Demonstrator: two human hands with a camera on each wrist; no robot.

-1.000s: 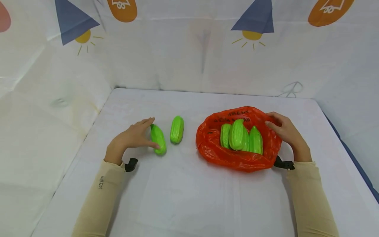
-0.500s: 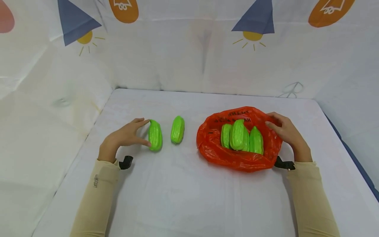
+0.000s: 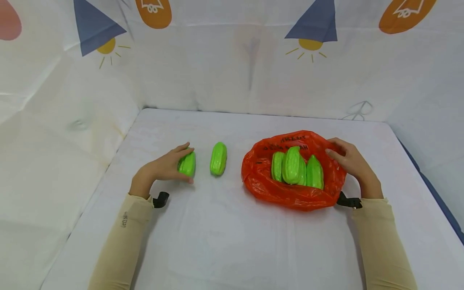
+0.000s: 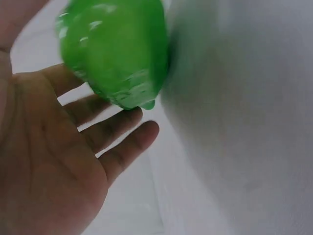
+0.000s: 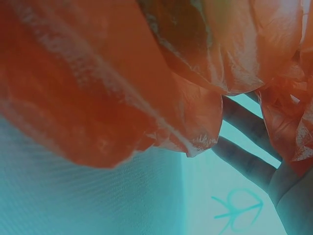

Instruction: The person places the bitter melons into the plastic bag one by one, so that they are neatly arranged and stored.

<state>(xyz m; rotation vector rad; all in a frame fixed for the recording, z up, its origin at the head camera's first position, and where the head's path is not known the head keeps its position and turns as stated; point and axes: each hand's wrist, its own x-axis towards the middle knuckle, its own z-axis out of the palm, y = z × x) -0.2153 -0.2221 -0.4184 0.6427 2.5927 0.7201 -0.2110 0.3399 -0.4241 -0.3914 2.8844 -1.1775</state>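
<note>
Spreads the left hand (image 3: 163, 166) around a ridged green gourd (image 3: 187, 164), well left of the red plastic bag (image 3: 290, 198), past a second gourd (image 3: 218, 158). Pinches the bag's right rim with the right hand (image 3: 351, 160), apparently keeping its mouth wide around the gourds inside (image 3: 292, 166).

- Left hand (image 4: 54, 147): palm toward the camera, fingers spread.
- Glossy green vegetable (image 4: 115, 49): before the fingers, hiding some fingertips.
- Pale surface (image 4: 249, 127): beyond the fingertips.

Blue printed lamps (image 3: 314, 22) on white backdrop (image 3: 217, 76)
</note>
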